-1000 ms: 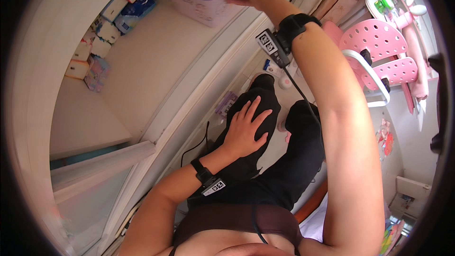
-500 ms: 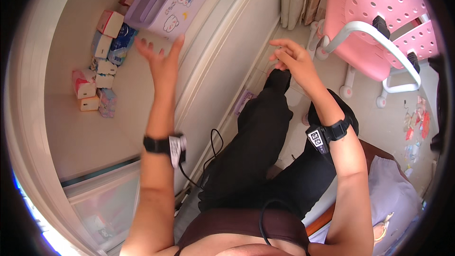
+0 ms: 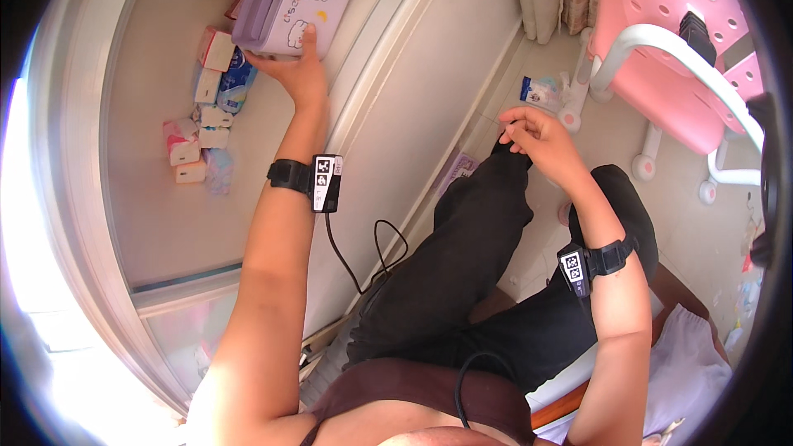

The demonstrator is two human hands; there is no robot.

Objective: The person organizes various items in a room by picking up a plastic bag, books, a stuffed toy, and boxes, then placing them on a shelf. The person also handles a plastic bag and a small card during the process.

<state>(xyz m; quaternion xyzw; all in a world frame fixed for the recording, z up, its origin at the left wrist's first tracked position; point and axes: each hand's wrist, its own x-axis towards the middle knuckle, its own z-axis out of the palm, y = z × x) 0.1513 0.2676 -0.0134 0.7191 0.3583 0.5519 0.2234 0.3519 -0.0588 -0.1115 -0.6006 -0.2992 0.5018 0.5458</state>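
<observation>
On the sill at the upper left stands a light purple plastic storage box with cartoon prints on its side. My left hand grips its near end, thumb lying on the printed side and the fingers partly hidden at the bottom edge. Over by my knee, my right hand hangs in the air with its fingers loosely bent and a little apart. Nothing shows in it. Both wrists carry black straps with small devices.
Several small tissue packs and a blue pack sit left of the box, beside the sliding glass frame. A pink chair stands at the right. A blue-and-white packet lies on the floor. A black cable hangs from my left wrist.
My left hand has reached forward and taken hold of the purple storage box. My right hand has moved slightly right and down, its fingers more curled. The view has shifted.
</observation>
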